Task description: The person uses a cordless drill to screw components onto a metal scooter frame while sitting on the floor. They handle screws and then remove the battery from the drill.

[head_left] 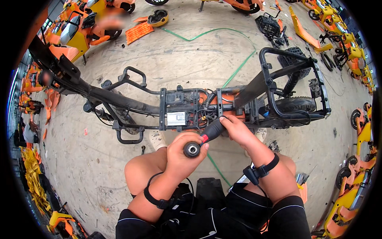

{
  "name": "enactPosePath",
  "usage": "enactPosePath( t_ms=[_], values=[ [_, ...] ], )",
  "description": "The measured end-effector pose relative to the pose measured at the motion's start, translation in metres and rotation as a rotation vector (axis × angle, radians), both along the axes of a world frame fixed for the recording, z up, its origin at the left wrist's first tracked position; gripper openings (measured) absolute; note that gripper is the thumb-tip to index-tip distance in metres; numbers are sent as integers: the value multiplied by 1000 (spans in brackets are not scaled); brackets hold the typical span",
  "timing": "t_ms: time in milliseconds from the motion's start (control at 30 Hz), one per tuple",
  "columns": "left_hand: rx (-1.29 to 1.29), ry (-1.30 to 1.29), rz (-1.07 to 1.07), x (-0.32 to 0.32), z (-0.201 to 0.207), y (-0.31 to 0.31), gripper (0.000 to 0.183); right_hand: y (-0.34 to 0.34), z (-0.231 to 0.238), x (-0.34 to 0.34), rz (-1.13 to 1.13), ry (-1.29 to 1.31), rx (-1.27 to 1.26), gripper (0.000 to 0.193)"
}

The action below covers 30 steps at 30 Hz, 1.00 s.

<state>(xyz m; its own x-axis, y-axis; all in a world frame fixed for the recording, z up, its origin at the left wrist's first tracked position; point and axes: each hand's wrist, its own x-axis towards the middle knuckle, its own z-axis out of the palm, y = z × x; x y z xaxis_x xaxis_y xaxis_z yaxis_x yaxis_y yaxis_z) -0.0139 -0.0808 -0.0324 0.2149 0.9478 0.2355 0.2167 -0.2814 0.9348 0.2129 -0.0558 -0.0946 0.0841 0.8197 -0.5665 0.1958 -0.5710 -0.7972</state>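
Across my lap I hold a black power driver (215, 130) with a red band and a round metal chuck facing up. My left hand (178, 161) is closed around its head, just behind the chuck. The fingers of my right hand (238, 132) are closed on the far end of its dark grip; part of that end is hidden. Just beyond the tool lies the stripped black frame of an electric scooter (137, 104). A silver box with a label (176, 118) sits in its middle, beside loose wiring (205, 109) over an orange panel.
The rear wheel (295, 104) and a tubular rack (264, 63) are at the frame's right. A green strap (242, 65) runs over the concrete floor. Beyond are an orange crate-like panel (139, 33), a yellow helmet (158, 18) and a black basket (266, 26). Orange-yellow scooters (350, 191) line both sides.
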Motion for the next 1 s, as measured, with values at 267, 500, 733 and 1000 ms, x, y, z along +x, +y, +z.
enactPosePath(
  t_ms=[267, 500, 733, 1000],
  values=[
    [-3, 7, -9, 13, 0, -4, 22, -12, -1, 7, -10, 22, -24, 48],
    [-28, 20, 1, 29, 9, -11, 22, -18, -4, 18, -19, 36, -54, 47],
    [27, 40, 17, 40, 11, -8, 21, -7, -6, 23, -32, 11, -60, 55],
    [-7, 28, 86, 33, 6, -15, 22, 8, 2, 2, -12, -22, -28, 60]
  ],
)
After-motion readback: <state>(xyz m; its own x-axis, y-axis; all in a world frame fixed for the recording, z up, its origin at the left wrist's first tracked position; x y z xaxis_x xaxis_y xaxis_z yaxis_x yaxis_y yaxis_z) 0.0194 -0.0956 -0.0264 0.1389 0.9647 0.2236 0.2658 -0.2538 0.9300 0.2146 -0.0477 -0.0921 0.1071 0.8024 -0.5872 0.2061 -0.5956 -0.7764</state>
